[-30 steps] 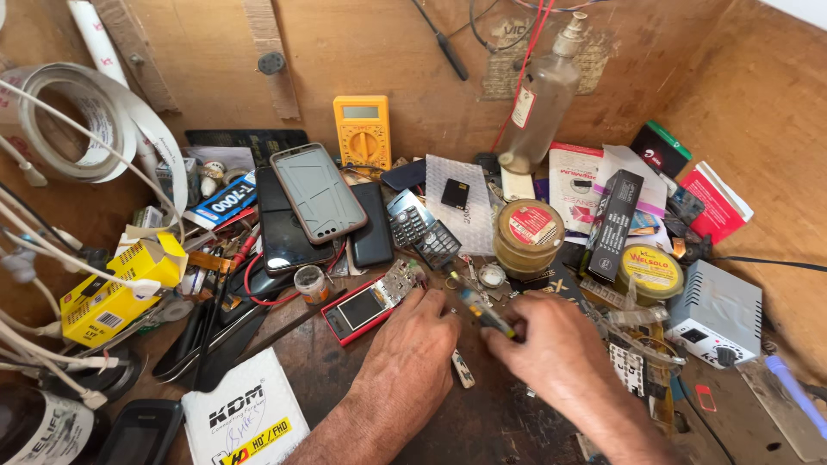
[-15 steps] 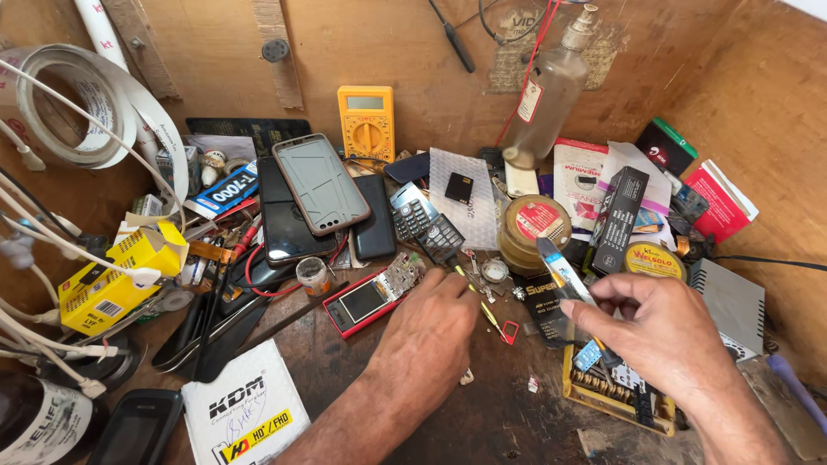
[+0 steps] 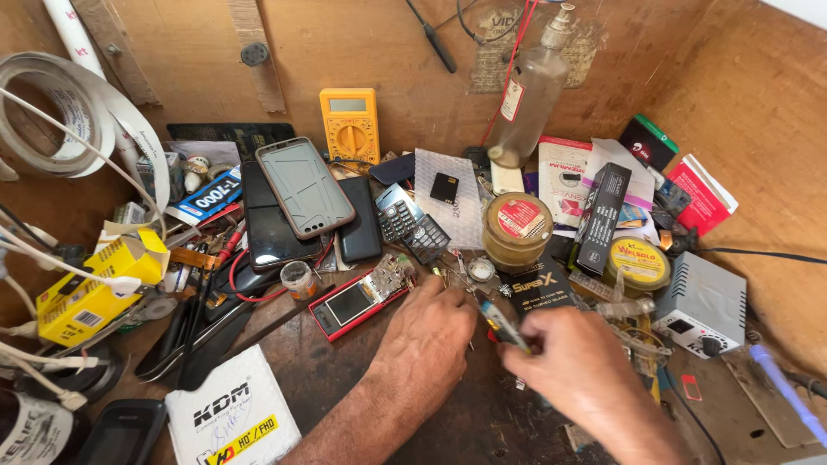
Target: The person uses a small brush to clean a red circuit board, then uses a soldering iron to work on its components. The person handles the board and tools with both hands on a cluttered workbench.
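A: Well, from the head camera, the left hand lay knuckles-up on the dark bench, fingers curled down by the small loose parts near the middle; whether they pinched anything, I couldn't tell.

B: And the right hand?

A: Its fingers were closed around a thin tool with a blue-and-yellow handle, tip pointing far and left, just beside the left hand's knuckles.

B: Where was the thing being worked on?

A: The opened red phone sat just left of the left hand, its bare circuit end toward the far side (close to the keypad phone).

B: What could have gone wrong?

A: I judged that the tool tip might have slipped onto the left fingers, being so close. A sweep of either wrist could have scattered the tiny parts into the clutter, where they'd be hard to find. The round tin and the small glass jar stood near enough to be knocked over.
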